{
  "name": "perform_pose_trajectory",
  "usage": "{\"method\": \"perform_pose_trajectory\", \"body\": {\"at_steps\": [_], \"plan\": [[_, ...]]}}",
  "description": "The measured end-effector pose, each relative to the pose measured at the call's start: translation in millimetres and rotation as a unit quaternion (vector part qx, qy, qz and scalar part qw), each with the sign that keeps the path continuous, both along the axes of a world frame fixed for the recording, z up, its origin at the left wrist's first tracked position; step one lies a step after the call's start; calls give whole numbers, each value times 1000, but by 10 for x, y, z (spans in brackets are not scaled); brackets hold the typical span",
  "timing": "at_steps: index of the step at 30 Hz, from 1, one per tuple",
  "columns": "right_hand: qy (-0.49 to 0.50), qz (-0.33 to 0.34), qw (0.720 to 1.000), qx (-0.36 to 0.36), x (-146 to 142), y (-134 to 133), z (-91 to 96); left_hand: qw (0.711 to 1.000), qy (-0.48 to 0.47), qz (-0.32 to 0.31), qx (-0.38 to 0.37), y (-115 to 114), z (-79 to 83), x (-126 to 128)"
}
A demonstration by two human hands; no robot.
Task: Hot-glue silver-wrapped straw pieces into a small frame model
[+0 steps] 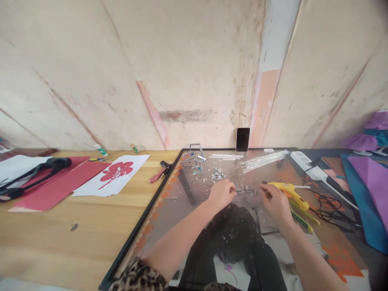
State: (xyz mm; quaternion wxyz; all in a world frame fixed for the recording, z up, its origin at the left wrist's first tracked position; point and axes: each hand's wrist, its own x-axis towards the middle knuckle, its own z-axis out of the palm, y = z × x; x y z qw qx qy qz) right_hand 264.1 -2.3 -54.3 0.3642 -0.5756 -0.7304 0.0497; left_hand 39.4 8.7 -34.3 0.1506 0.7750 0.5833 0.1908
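Leopard-print sleeve (136, 279) seen nearest, on left arm. Silver pieces (246, 189) kept on framed mirror (182, 214), between hands, within reach. Left hand (222, 195) pinched on one; right hand (277, 204) curled, grip cannot be told. Glue gun (289, 192) parked just beside right hand.

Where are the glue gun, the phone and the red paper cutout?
yellow glue gun (287, 190): head view, its body.
phone (243, 139): head view, screen centre.
red paper cutout (117, 169): head view, its bloom.
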Motion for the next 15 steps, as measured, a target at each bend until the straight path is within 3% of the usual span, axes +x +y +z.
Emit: {"method": "perform_pose_trajectory", "body": {"at_steps": [8, 15], "plan": [[-95, 0, 995, -29, -10, 25, -148, 999, 17, 28, 6, 252, -324, 124], [-166, 28, 985, -45, -111, 16, -251, 999, 21, 46, 13, 368, -434, 93]]}}
